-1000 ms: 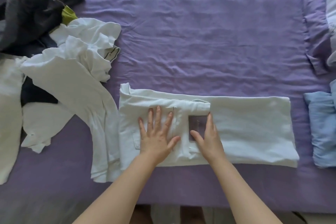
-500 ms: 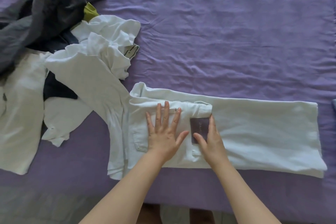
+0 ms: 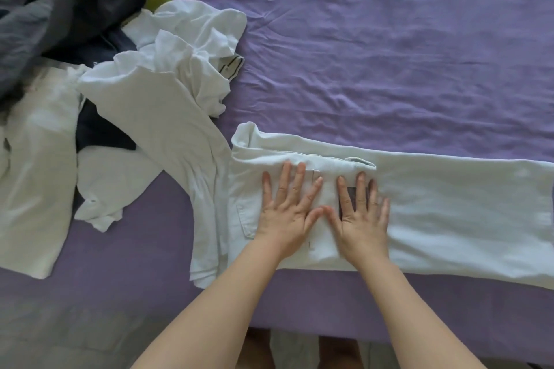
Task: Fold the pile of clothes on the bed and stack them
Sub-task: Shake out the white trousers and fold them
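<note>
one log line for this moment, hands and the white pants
left hand: flat on white pants | right hand: flat beside it, over dark patch | unfolded pile: left on bed

There is one view only, from a wide-angle camera on the person's head. It looks forward and steeply down, close over the near edge of the bed [image 3: 389, 54]. Both forearms reach in from the bottom of the frame, and the purple sheet fills nearly all of it.
</note>
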A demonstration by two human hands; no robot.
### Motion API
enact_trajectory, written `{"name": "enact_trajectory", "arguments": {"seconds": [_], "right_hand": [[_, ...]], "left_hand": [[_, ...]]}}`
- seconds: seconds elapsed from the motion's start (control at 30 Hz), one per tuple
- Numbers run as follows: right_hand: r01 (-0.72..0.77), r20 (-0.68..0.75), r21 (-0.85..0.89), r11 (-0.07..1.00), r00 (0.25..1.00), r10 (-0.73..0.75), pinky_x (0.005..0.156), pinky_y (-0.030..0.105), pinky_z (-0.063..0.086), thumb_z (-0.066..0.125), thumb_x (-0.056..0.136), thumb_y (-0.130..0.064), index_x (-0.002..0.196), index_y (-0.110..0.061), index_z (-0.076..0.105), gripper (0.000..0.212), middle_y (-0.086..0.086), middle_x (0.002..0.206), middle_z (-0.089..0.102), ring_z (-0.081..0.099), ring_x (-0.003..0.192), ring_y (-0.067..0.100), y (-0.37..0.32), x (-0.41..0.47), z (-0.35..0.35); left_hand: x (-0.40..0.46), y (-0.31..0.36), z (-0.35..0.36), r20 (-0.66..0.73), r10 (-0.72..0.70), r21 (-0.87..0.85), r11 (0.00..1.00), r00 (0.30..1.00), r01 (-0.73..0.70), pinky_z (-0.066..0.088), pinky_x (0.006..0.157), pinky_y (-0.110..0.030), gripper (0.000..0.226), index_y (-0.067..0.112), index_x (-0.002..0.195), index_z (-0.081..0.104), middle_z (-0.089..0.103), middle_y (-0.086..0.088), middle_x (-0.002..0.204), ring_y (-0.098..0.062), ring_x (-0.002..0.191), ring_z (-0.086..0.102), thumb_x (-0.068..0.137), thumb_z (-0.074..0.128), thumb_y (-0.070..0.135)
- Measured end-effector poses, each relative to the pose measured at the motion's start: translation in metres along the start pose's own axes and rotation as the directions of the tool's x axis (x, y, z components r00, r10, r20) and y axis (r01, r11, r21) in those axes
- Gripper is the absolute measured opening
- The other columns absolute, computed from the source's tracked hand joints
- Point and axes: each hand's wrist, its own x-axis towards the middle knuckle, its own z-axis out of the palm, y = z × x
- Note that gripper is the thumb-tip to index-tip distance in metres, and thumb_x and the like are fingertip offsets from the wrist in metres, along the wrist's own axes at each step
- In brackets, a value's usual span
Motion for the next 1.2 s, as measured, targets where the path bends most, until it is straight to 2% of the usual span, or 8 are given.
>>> {"name": "enact_trajectory", "arguments": {"seconds": [0.13,0.27,0.37,0.5,0.67,0.9,1.07,1.2], "right_hand": [[-0.065,0.056,-0.029,0.997,0.996,0.067,0.114,0.053,-0.011,-0.007,0.082,-0.073,0.132,-0.041,-0.034,0.066,-0.005,0.139,-0.045,-0.023,0.143,0.026,-0.006,0.002,-0.002],[-0.133,-0.135,0.055,0.99,0.981,0.139,0.114,0.059,0.0,0.032,0.096,-0.054,0.15,-0.03,0.002,0.066,0.01,0.158,-0.01,-0.008,0.146,0.033,-0.03,-0.014,-0.009],[-0.008,-0.356,0.199,0.98,0.931,0.08,0.111,0.06,0.013,0.037,0.093,-0.049,0.148,-0.023,0.027,0.062,0.017,0.156,0.016,0.013,0.143,0.038,-0.062,-0.024,-0.014],[0.132,-0.222,0.111,0.985,0.969,-0.105,0.113,0.057,-0.003,0.044,0.094,-0.049,0.148,-0.032,0.018,0.062,0.008,0.156,-0.007,-0.012,0.143,0.032,-0.087,-0.011,-0.004],[0.064,-0.146,0.131,0.989,0.988,-0.045,0.113,0.052,-0.01,0.031,0.097,-0.052,0.147,-0.041,0.002,0.059,0.001,0.154,-0.022,-0.03,0.139,0.023,-0.089,-0.01,-0.007],[0.35,-0.284,0.491,0.798,0.93,-0.233,0.115,0.026,0.0,0.023,0.092,-0.058,0.141,-0.051,-0.005,0.057,-0.022,0.153,-0.014,-0.015,0.143,0.003,-0.117,-0.067,-0.076],[0.335,-0.419,0.616,0.713,0.906,-0.063,0.115,0.018,0.011,0.058,0.092,-0.03,0.145,-0.043,0.008,0.073,-0.014,0.158,0.005,0.006,0.144,0.001,-0.074,-0.093,-0.124],[0.242,-0.434,0.621,0.745,0.898,0.07,0.1,-0.001,0.019,0.058,0.09,-0.018,0.139,-0.054,0.01,0.078,-0.024,0.154,0.009,0.012,0.131,-0.018,-0.01,-0.104,-0.15]], "left_hand": [[-0.013,-0.016,-0.016,-0.067,0.035,-0.013,0.999,0.997,-0.035,0.029,0.107,-0.062,0.052,0.025,0.141,0.045,0.029,-0.014,0.153,-0.038,0.14,0.025,0.093,0.046,0.044],[-0.029,-0.04,-0.031,-0.031,-0.336,-0.209,0.923,0.941,0.323,0.003,0.119,-0.044,0.075,0.024,0.152,0.012,-0.002,-0.009,0.16,-0.029,0.147,-0.002,0.092,0.053,0.042],[-0.033,-0.055,-0.041,0.065,-0.54,-0.543,0.686,0.839,0.484,0.018,0.117,-0.037,0.081,0.021,0.152,0.008,0.009,-0.009,0.158,-0.025,0.145,0.012,0.09,0.059,0.035],[-0.024,-0.073,-0.05,0.276,-0.637,-0.799,0.263,0.719,0.54,0.04,0.105,-0.037,0.065,0.014,0.142,0.036,0.048,-0.005,0.139,-0.021,0.125,0.048,0.085,0.065,0.024],[-0.03,-0.077,-0.061,0.338,-0.583,-0.869,0.107,0.739,0.482,0.051,0.091,-0.037,0.029,0.022,0.113,0.055,0.064,-0.002,0.112,-0.015,0.096,0.062,0.087,0.066,0.023],[-0.048,-0.023,-0.124,0.307,-0.375,-0.95,-0.064,0.875,0.306,0.048,0.07,-0.008,0.014,0.034,0.107,0.061,0.066,0.017,0.102,0.011,0.089,0.062,0.095,0.053,0.032],[-0.044,0.042,-0.171,0.283,-0.146,-0.959,-0.038,0.948,0.281,0.048,0.071,-0.007,0.045,0.038,0.112,0.066,0.072,0.015,0.103,0.005,0.097,0.064,0.089,0.033,0.058],[-0.024,0.105,-0.186,0.279,0.018,-0.96,0.007,0.96,0.279,0.046,0.082,-0.012,0.05,0.043,0.111,0.064,0.068,0.017,0.111,0.008,0.104,0.059,0.085,0.026,0.063]]}}
